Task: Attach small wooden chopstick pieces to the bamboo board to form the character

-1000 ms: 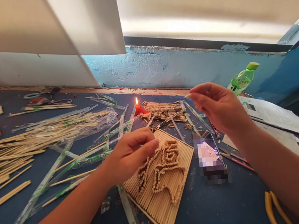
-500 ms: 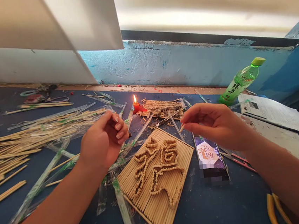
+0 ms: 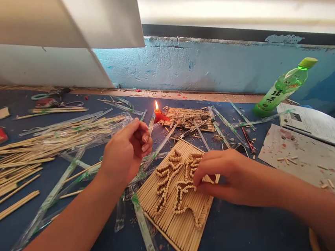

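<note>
A panel of wooden sticks (image 3: 161, 185) lies in front of me, with a raised character outline (image 3: 179, 207) of short stick pieces standing on it. My right hand (image 3: 219, 175) is over the panel's right side, thumb and fingertips pinched at the outline. The tip of a short stick piece (image 3: 195, 188) shows between them. My left hand (image 3: 131, 150) hovers above the panel's far left edge, its fingers curled in; whatever they hold is hidden. Beyond it a red candle (image 3: 159, 115) burns. My right hand mostly covers the phone (image 3: 237, 147).
Wooden sticks (image 3: 68, 137) and clear plastic wrappers (image 3: 146, 234) are strewn on the left. A smaller scorched stick panel (image 3: 189, 117) lies beside the candle. At right are a green bottle (image 3: 285, 88), printed paper (image 3: 318, 126) and a stained sheet (image 3: 304, 159) bearing short stick pieces.
My right hand has moved down and left from above the phone to the raised outline, carrying the stick piece. My left hand stays curled near the candle. The view has shifted slightly.
</note>
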A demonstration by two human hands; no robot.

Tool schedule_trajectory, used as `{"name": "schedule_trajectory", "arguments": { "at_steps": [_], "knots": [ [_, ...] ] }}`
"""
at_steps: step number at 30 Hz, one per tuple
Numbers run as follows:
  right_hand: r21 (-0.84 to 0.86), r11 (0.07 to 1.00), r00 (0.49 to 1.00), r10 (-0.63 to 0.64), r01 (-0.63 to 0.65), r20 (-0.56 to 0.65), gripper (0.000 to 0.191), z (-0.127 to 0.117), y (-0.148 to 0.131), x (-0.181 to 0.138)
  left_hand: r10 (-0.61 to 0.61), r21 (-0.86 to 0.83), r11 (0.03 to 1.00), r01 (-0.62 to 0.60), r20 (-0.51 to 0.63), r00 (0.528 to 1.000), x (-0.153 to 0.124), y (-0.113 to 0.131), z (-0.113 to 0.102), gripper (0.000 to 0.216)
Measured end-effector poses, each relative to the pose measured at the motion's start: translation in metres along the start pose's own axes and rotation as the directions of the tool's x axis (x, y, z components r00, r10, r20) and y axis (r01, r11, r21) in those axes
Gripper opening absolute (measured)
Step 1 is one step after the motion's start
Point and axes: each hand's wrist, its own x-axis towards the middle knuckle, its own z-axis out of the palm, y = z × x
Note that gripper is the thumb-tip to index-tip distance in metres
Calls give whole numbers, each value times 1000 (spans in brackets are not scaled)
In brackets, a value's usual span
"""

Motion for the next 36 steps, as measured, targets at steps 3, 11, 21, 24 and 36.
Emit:
{"name": "schedule_trajectory", "arguments": {
  "at_steps": [3, 11, 21, 24, 36],
  "knots": [
    [-50, 998, 999, -30, 32, 34, 9, 7, -1, 1, 8, 2, 1000, -8, 6, 1000, 0, 0, 0, 27],
    [-118, 987, 993, -103, 109, 52, 12, 15, 2, 5, 7, 7, 1000, -7, 23, 1000, 0, 0, -1, 27],
    [-128, 982, 990, -132, 136, 45, 11, 19, 5, 7, -3, 25, 1000, 3, 15, 1000, -1, -1, 0, 27],
    [-128, 981, 989, -138, 144, 49, 11, 19, 5, 8, -1, 24, 1000, 1, 22, 1000, 0, -1, 0, 26],
    [-144, 978, 989, -142, 148, 50, 14, 21, 7, 8, -3, 26, 1000, 2, 39, 999, 0, -3, -1, 28]
  ]
}}
